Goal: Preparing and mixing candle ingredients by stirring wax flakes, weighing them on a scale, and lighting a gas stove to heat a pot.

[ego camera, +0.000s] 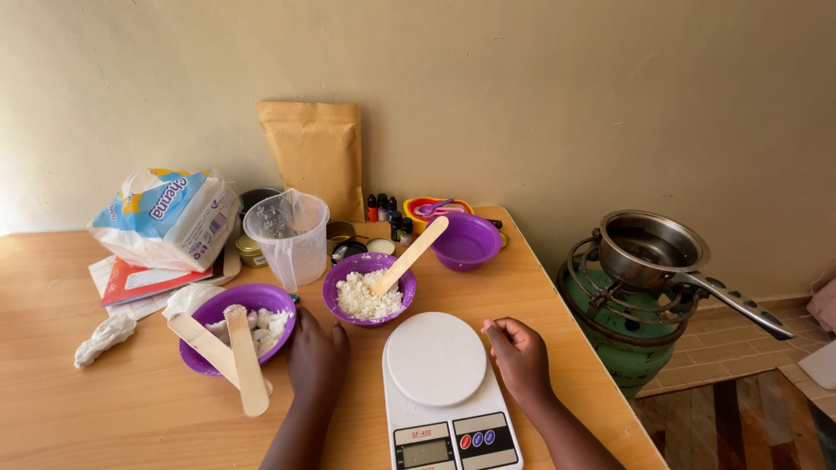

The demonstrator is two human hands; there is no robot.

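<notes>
the left hand (318, 355) rests loosely curled and holding nothing, its knuckles against the rim of the purple bowl (202, 354) just to its left, where two wooden sticks (228, 359) lie propped for reach. the right hand (520, 352), half-closed and empty, sits beside the white kitchen scale (440, 392) between the hands. beyond the fingers a second purple bowl (369, 287) of white crumbs holds another stick (409, 256), and further back a clear measuring jug (287, 235).

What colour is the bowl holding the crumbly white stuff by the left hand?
Purple bowl, seen from the head camera, next to the left hand.
</notes>
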